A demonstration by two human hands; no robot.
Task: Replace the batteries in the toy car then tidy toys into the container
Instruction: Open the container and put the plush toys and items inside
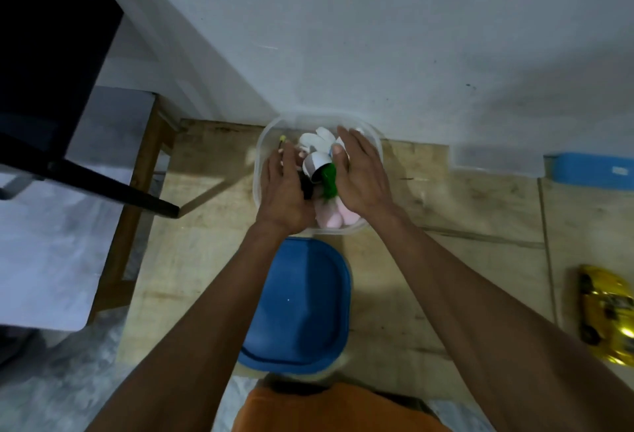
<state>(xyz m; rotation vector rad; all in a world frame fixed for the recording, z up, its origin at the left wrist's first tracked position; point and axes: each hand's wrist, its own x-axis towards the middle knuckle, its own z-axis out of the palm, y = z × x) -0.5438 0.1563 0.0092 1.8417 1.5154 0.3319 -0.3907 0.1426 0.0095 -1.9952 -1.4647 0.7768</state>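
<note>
A clear plastic container (372, 135) stands on the wooden table by the wall, filled with toys: white pieces, a green toy (328, 178) and a pink soft toy (331, 219). My left hand (286, 191) lies flat over the toys on the left side, fingers spread. My right hand (363, 178) presses on the toys at the right, thumb against the white and green pieces. Its blue lid (298, 308) lies on the table just in front of the container. A yellow toy car (605, 315) sits at the table's right edge.
A blue box (590, 171) and a clear lid (494, 160) rest against the wall at the right. A dark chair (51, 88) and a grey seat (44, 226) stand to the left. My orange clothing (329, 407) shows at the bottom.
</note>
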